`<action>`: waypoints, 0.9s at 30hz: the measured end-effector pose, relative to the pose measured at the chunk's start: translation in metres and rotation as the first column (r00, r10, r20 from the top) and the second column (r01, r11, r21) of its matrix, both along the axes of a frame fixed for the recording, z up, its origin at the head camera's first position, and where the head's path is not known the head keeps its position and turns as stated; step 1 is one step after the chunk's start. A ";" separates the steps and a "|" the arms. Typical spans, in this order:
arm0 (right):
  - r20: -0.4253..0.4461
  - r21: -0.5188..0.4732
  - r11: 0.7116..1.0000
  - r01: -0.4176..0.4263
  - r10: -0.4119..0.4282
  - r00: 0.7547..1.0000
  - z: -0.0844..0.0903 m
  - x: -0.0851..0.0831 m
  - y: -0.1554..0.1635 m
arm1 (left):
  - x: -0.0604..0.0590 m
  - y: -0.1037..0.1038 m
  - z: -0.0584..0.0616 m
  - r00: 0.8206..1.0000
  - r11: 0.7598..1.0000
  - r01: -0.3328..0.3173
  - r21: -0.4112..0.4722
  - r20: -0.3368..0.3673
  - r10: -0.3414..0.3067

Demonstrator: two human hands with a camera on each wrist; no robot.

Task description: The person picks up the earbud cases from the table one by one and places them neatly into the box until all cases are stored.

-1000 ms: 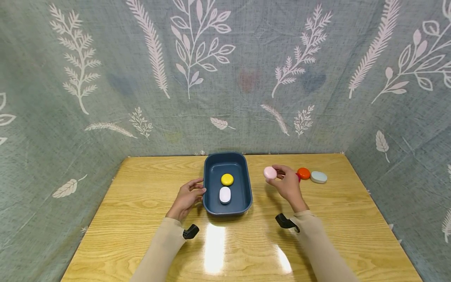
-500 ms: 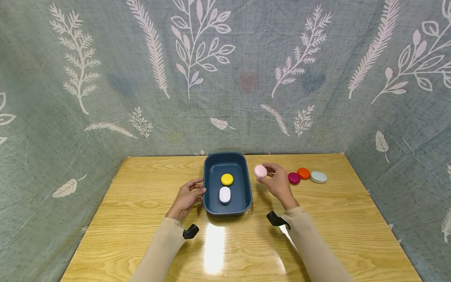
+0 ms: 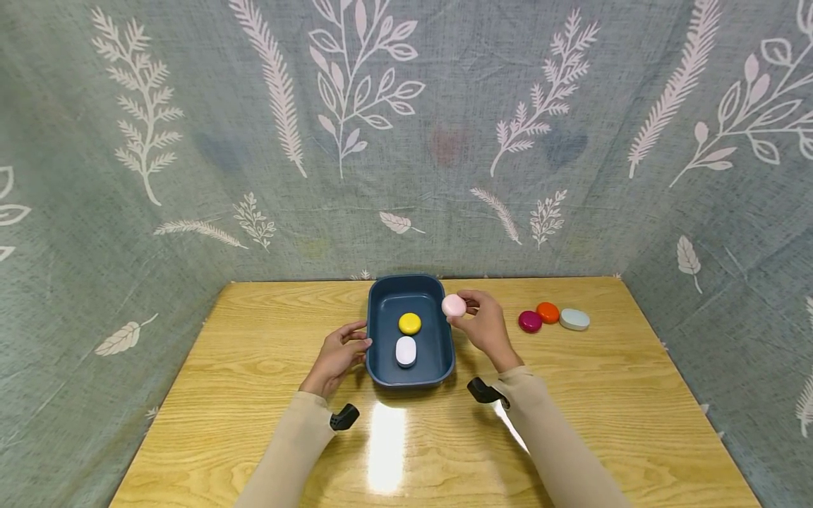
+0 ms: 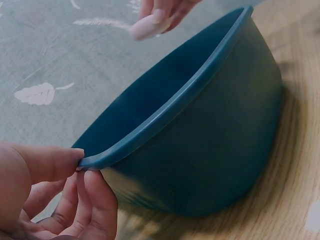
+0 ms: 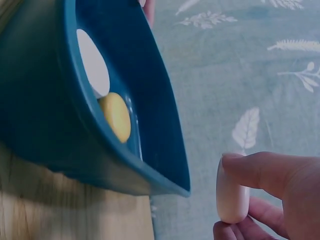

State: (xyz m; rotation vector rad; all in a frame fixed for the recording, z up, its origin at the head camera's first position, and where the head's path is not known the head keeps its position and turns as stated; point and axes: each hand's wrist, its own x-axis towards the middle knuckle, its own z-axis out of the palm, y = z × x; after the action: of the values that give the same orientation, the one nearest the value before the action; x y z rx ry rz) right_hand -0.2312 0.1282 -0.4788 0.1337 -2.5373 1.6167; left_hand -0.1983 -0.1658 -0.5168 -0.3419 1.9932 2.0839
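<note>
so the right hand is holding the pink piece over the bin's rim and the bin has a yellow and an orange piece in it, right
Not quite. The bin holds a yellow piece and a white piece, not an orange one, as the head view shows. The right hand does hold the pink piece over the rim.

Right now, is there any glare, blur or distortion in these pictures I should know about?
Head view: bright glare streaks on the wooden table near the sleeves, and wide-angle bending at the edges. Left wrist view: the pink piece is soft, the blue tray fairly sharp. Right wrist view: the tray's near rim is blurred.
</note>
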 end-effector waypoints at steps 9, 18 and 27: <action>0.014 0.001 1.000 -0.019 0.019 1.000 -0.001 -0.005 -0.016 | -0.001 0.000 -0.002 1.000 1.000 -0.004 0.014 -0.002 0.004; 0.019 0.061 0.997 -0.053 0.052 0.998 0.001 -0.005 -0.033 | -0.002 0.000 -0.002 1.000 1.000 -0.001 0.018 0.006 0.001; 0.021 0.094 0.992 -0.090 0.088 0.996 0.000 -0.007 -0.050 | -0.003 -0.001 -0.003 1.000 1.000 -0.001 0.020 0.003 0.001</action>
State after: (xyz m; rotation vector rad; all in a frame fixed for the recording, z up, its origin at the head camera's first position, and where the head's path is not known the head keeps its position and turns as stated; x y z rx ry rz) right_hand -0.2382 0.0777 -0.4787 0.2467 -2.6572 1.5337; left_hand -0.2009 -0.1665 -0.5194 -0.3417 1.9700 2.1008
